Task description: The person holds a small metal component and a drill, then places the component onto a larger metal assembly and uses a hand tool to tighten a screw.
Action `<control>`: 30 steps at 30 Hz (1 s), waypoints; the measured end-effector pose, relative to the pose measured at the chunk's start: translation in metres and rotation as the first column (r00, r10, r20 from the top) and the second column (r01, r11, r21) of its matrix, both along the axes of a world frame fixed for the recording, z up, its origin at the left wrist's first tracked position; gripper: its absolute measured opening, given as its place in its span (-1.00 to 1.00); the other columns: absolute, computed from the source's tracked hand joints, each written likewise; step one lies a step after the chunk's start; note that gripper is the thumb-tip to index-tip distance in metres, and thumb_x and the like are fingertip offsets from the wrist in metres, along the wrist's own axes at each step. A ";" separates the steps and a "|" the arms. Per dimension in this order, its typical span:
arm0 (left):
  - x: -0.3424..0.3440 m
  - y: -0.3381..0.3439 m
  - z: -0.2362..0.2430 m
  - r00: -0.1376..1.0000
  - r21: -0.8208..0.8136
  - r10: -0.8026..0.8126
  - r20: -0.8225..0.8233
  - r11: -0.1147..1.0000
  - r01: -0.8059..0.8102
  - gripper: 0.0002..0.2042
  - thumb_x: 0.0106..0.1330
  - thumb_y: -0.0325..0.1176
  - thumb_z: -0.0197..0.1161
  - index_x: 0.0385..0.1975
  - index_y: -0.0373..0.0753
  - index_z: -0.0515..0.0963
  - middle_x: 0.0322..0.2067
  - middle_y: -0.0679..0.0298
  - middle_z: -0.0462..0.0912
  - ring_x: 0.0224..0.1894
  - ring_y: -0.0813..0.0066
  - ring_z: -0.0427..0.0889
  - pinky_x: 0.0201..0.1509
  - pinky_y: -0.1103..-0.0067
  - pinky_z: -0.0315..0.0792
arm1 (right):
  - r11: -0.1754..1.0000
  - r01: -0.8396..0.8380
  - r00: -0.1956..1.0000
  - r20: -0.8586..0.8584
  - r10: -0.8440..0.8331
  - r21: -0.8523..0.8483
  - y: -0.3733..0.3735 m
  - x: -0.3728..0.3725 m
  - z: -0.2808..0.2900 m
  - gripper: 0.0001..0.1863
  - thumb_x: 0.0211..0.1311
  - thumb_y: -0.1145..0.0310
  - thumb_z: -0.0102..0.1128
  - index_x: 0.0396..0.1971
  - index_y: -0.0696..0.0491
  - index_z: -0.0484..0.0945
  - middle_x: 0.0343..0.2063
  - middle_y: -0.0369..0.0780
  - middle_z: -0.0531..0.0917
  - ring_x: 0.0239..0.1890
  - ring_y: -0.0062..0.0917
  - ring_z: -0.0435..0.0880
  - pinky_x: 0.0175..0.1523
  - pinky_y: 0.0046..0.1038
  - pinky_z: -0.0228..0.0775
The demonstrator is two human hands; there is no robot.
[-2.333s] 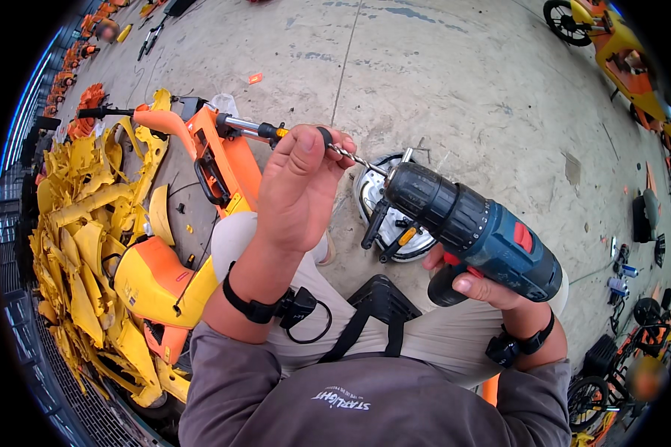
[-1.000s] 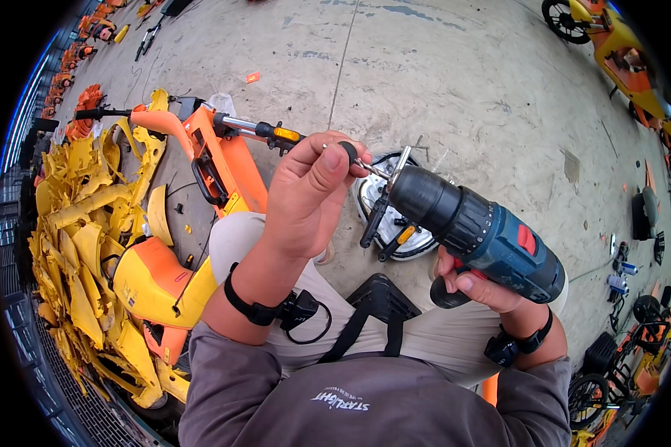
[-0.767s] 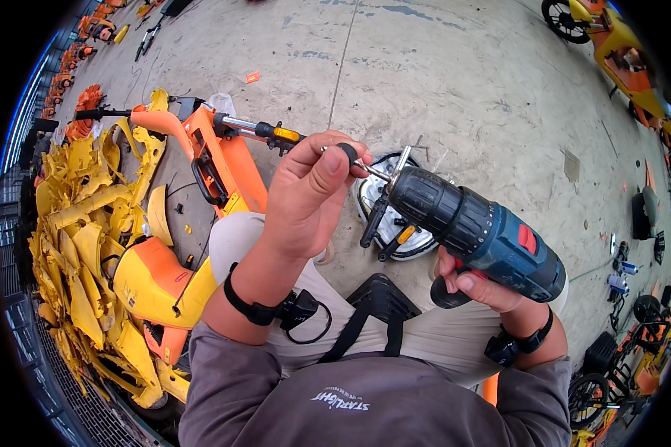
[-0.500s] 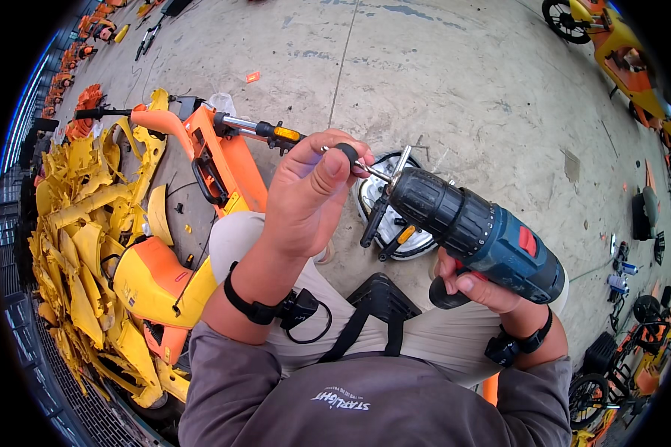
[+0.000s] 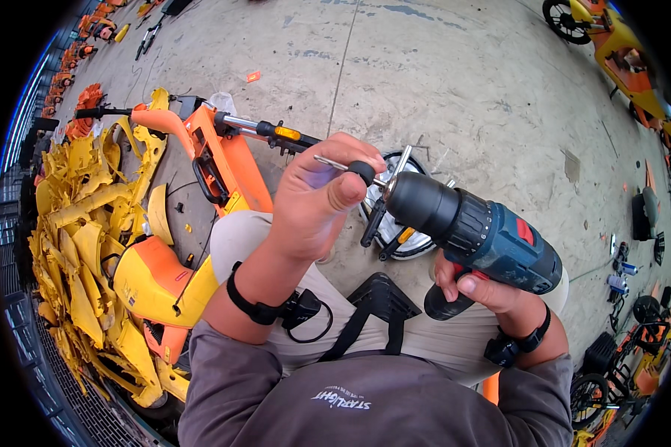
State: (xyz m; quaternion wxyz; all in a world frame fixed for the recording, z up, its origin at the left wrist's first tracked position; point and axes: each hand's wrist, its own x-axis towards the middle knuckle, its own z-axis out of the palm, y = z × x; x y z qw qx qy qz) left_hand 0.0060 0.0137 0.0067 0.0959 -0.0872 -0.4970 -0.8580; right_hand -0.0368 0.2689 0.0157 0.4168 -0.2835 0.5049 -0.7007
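Though apart, left fingers (forearm aslant) around black collar, right fingers around drill

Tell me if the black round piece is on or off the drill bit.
On: the drill bit shows on both sides of the black round piece, running from the chuck out past it.

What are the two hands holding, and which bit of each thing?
The right hand holds a drill by its handle. The left hand pinches a black ring by its outside, around the drill bit.
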 end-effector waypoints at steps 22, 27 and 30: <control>0.005 0.002 0.003 0.998 -0.058 0.067 0.006 0.996 -0.067 -0.63 0.09 -0.10 0.47 -0.27 -0.25 0.58 -0.25 0.32 0.51 -0.05 0.37 0.46 0.03 0.47 0.29 | 0.999 0.018 0.988 0.155 -0.011 -0.045 -0.004 0.005 -0.003 -0.67 0.22 0.15 0.29 -0.33 0.14 0.50 -0.54 -0.30 0.54 -0.51 -0.63 0.52 -0.35 -0.54 0.40; 0.003 0.003 0.003 0.997 -0.044 0.066 0.029 0.997 -0.065 -0.63 0.08 -0.11 0.48 -0.28 -0.25 0.59 -0.25 0.33 0.52 -0.04 0.37 0.46 0.06 0.47 0.28 | 0.998 0.022 0.977 0.211 -0.008 -0.066 -0.006 0.007 0.003 -0.63 0.22 0.20 0.27 -0.15 0.17 0.47 -0.52 -0.28 0.53 -0.52 -0.62 0.51 -0.37 -0.54 0.39; 0.003 0.003 0.001 0.998 -0.036 0.056 0.027 0.998 -0.055 -0.63 0.08 -0.12 0.48 -0.28 -0.25 0.59 -0.25 0.32 0.52 -0.03 0.37 0.46 0.07 0.47 0.28 | 0.994 0.031 0.980 0.199 -0.011 -0.101 -0.002 0.005 -0.009 -0.61 0.21 0.22 0.28 -0.10 0.19 0.46 -0.48 -0.26 0.54 -0.52 -0.61 0.52 -0.37 -0.54 0.39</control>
